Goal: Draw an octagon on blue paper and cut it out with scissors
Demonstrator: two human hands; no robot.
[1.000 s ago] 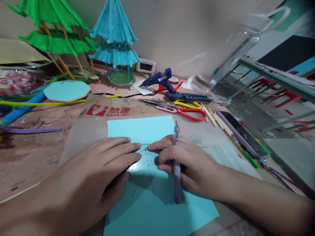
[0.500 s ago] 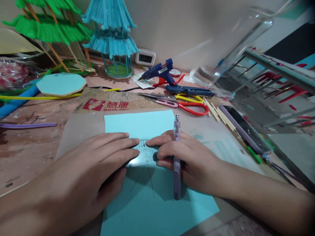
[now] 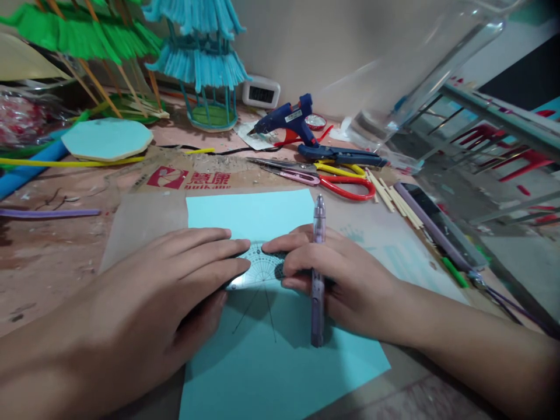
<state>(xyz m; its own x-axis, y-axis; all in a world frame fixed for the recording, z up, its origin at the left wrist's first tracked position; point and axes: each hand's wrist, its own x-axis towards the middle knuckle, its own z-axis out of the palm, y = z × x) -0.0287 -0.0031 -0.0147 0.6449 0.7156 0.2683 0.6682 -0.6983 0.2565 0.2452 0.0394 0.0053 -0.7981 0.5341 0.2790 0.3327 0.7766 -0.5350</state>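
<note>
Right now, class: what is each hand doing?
Left hand: open, flat, pressing the protractor.
Right hand: closed on the pen, fingertips touching the protractor.

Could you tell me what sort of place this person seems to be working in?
Most likely a home craft or model-making desk. A blue glue gun and scissors lie behind the light blue paper, and two pavilion models stand by the wall. The left hand and right hand press a protractor.

Matt paper sheet (image 3: 262,350), clear plastic protractor (image 3: 259,269), glossy plastic pen (image 3: 318,274).

Glue gun (image 3: 291,119), scissors (image 3: 336,185), paper pagodas (image 3: 196,52)
</note>
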